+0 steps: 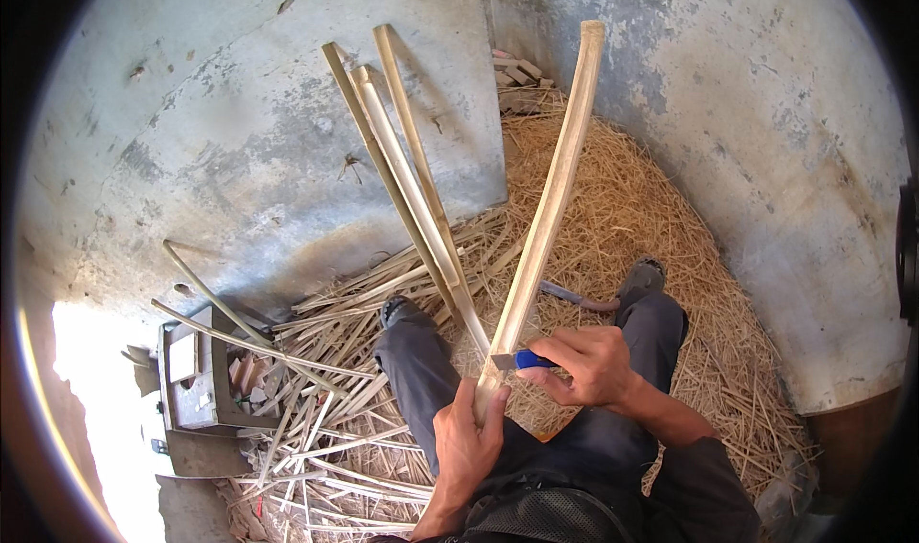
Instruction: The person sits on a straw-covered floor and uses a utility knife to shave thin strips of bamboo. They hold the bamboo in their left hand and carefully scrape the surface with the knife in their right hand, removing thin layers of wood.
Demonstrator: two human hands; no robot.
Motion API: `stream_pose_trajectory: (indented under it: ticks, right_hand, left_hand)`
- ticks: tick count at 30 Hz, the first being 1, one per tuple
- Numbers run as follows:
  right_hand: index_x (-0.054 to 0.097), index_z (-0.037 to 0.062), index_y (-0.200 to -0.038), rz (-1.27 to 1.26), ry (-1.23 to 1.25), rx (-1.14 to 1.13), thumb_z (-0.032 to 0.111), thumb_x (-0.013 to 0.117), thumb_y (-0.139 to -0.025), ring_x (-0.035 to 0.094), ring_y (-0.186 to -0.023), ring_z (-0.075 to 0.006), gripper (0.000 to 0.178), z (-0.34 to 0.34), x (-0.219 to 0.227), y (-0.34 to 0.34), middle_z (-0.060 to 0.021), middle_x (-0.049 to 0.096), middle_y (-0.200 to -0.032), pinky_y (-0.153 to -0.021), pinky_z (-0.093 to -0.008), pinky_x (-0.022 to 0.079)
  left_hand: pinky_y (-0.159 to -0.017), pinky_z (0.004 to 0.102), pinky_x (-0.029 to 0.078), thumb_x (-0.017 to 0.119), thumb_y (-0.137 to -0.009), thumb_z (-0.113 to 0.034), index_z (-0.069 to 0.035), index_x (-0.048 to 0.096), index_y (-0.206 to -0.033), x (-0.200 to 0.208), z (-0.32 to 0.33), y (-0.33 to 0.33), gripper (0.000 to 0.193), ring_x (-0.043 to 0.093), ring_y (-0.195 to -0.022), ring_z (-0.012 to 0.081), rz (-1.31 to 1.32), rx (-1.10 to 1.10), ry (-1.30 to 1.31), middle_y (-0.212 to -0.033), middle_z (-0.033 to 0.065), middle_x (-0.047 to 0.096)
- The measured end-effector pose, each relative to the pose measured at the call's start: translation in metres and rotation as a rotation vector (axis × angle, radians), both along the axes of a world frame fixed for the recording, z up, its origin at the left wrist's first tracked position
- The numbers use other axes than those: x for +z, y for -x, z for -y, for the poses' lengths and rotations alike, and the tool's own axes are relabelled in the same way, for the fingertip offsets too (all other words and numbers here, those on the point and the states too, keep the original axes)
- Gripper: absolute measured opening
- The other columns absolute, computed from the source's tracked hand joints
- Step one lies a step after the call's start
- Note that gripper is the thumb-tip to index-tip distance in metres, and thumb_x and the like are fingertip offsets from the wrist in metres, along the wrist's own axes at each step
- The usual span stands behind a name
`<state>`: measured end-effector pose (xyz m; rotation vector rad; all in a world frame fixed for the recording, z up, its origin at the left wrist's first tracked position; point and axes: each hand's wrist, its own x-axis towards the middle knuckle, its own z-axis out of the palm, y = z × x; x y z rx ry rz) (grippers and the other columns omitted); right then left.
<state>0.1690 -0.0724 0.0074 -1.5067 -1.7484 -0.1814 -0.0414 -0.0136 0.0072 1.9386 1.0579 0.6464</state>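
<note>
Split bamboo (pixel 546 227) (open room rightward) has a blade (pixel 503 361) across its edges.

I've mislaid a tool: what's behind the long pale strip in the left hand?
Behind the pale strip, straw shows on both sides, with a wall beyond its top. A grey tool shows at its right edge; whether it continues behind is hidden.

Leaning strips (pixel 406 175) stand left of the knife (pixel 531 358).
</note>
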Motion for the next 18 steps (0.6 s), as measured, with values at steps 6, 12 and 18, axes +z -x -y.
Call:
stream_pose_trajectory:
  ticks: [6, 12, 18]
  right_hand:
    - [0.075, 0.002, -0.097, -0.24, -0.139, -0.429, 0.031, 0.077, -0.099, 0.073, -0.065, -0.0282, 0.03, -0.015, 0.011, -0.073, -0.0124, 0.074, -0.08, -0.056, -0.0353, 0.054]
    - [0.076, 0.0025, -0.099, -0.201, -0.067, -0.212, 0.031, 0.077, -0.099, 0.074, -0.067, -0.0274, 0.029, -0.002, 0.01, -0.053, -0.0121, 0.075, -0.083, -0.059, -0.0343, 0.056]
    - [0.077, 0.0065, -0.099, -0.131, 0.004, 0.026, 0.035, 0.082, -0.094, 0.073, -0.065, -0.0238, 0.029, 0.001, -0.016, -0.007, -0.0065, 0.075, -0.083, -0.057, -0.0345, 0.056]
  left_hand:
    - [-0.057, 0.0466, 0.049, 0.073, -0.103, -0.022, -0.001, 0.058, -0.092, -0.005, 0.014, 0.021, 0.028, 0.068, -0.065, 0.0461, -0.142, -0.042, 0.097, -0.069, 0.0243, 0.065]
    - [-0.058, 0.0448, 0.049, 0.075, -0.102, -0.023, 0.0, 0.058, -0.09, -0.006, 0.009, 0.021, 0.032, 0.068, -0.066, 0.0463, -0.129, 0.004, 0.117, -0.069, 0.0245, 0.065]
    - [-0.058, 0.0436, 0.05, 0.078, -0.1, -0.023, 0.0, 0.06, -0.092, 0.003, -0.002, 0.007, 0.03, 0.069, -0.066, 0.0447, -0.016, 0.038, 0.045, -0.071, 0.0232, 0.067]
